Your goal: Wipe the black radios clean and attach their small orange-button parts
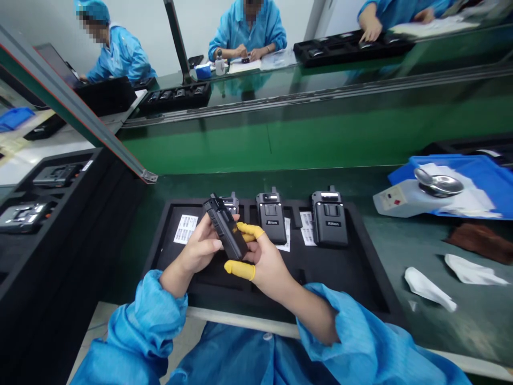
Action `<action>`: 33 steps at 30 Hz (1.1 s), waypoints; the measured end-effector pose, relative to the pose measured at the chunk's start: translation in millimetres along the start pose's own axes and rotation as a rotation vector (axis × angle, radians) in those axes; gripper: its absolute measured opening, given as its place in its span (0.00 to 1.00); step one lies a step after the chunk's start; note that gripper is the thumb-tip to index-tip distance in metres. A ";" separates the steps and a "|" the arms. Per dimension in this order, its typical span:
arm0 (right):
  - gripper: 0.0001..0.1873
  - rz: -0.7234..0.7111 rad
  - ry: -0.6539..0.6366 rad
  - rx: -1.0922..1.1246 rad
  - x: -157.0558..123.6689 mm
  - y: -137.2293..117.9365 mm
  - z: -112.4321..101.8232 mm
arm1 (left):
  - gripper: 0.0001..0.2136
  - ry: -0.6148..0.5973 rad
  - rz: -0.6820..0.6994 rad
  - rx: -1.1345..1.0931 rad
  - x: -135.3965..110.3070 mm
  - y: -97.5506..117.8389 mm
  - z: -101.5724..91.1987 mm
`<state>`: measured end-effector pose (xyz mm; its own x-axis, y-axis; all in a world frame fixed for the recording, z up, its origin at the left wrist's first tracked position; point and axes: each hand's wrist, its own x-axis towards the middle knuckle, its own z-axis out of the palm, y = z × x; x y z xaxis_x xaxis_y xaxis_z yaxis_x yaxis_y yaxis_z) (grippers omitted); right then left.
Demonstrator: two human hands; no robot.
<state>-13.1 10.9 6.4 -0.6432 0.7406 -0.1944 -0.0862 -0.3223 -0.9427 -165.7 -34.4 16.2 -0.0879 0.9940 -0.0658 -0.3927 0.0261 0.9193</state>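
A black handheld radio (229, 232) is held tilted between my two hands, its side turned up toward me. My left hand (199, 248) is closed round its left side, with the thumb along the casing. Yellow finger cots cover the thumb and a finger of my right hand (262, 256), which grips the radio's right side and lower end. Below lies a black foam tray (320, 272). Two radios marked "Riton" rest in it, a middle radio (270, 216) and a right radio (329, 219). Another radio (231, 203) is partly hidden behind the held one. A white label sheet (185, 229) lies at the tray's left.
At right stand a white bottle with a metal dish (441, 184), a blue tray (492, 179), a brown cloth (481, 241) and white wipes (430, 289). Stacked black trays (80, 224) rise at left. Co-workers in blue sit beyond the green partition (320, 128).
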 end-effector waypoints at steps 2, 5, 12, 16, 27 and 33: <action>0.40 0.015 -0.002 0.026 0.3 -1.1 -0.1 | 0.27 -0.010 -0.026 -0.038 -0.5 1.2 -0.6; 0.40 0.034 -0.001 0.049 1.1 -1.2 0.3 | 0.27 -0.008 -0.037 -0.063 -0.1 1.6 -0.1; 0.41 -0.057 -0.021 -0.051 2.6 6.3 0.9 | 0.26 0.109 -0.007 0.050 -0.4 0.9 2.7; 0.40 -0.129 -0.099 -0.201 -0.4 11.0 0.0 | 0.25 0.220 -0.063 0.048 -9.4 17.5 -3.0; 0.11 -0.451 -0.171 -0.607 -1.9 12.3 -3.6 | 0.21 0.617 -0.065 0.363 11.3 56.2 -46.5; 0.11 -0.492 -0.132 -0.685 -2.7 11.1 -5.2 | 0.22 0.645 -0.018 0.688 26.2 31.5 -62.0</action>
<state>-8.3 8.4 -5.0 -0.7403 0.6141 0.2735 0.0729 0.4777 -0.8755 -237.2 -14.2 19.4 -0.6576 0.7474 -0.0949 0.2101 0.3028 0.9296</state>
